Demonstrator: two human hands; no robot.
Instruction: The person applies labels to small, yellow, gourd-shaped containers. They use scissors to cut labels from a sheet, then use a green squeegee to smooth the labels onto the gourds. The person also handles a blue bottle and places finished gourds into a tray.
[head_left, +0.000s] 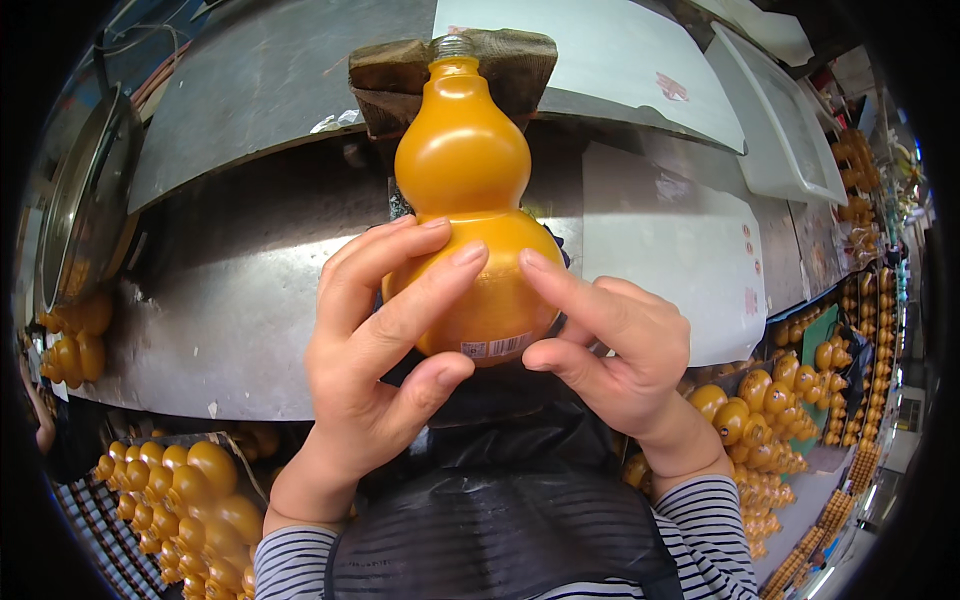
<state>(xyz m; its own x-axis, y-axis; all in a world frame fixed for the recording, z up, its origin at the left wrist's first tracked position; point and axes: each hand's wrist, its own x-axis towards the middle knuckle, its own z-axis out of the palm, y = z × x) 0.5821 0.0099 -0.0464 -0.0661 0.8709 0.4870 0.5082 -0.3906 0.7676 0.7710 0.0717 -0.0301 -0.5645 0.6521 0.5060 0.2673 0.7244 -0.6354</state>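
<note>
Before me lies a glossy yellow gourd-shaped bottle (461, 165) with a clear screw-threaded neck pointing away. Its neck rests in the notch of a worn wooden block (517, 67). My left hand (382, 322) spreads over the left of the lower bulb, fingertips on its upper surface and thumb near the base. On the right side, my right hand (615, 337) holds the bulb between index finger and thumb. Between the two thumbs, a printed label strip (495, 346) with a barcode shows near the base. The underside of the bottle is hidden.
White sheets (675, 247) lie on the metal worktop (225, 300). A white plastic tray (780, 120) stands at the far right, a round metal pan (86, 202) at the left. Many similar yellow bottles (176, 487) stand low at left, and more bottles (757, 405) at right.
</note>
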